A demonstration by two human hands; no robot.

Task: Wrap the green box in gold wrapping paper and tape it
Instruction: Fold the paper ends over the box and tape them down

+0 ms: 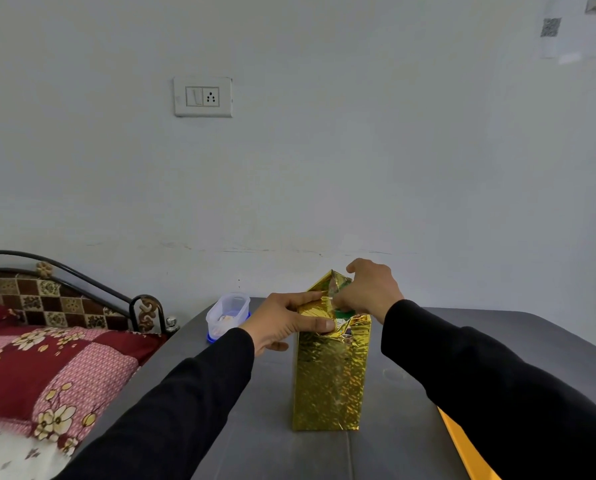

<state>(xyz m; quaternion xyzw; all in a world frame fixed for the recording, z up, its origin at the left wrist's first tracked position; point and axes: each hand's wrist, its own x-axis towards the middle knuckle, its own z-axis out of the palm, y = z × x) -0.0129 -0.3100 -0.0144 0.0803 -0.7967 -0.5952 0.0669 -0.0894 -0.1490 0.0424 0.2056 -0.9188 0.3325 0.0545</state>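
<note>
Head view: my left hand (287, 323) pins and right hand (369, 292) pinches foil (329, 379) atop the box (342, 313); untaped flaps may spring open.

The wrapped box (329, 375) stands upright near the middle of the bench (261, 445). The left hand (289, 323) rests against its upper left side, and the right hand (369, 289) is at its top from the right, on the folded paper flap (331, 285). A lidded plastic container (228, 315) sits on the bench's far left corner, behind and left of the box. A sheet of paper (462, 445) lies at the bench's near right, partly under the right sleeve. A bed (47, 368) adjoins the bench on the left. Behind everything is the wall, with a switch and socket plate (203, 97) above and left of the box.
</note>
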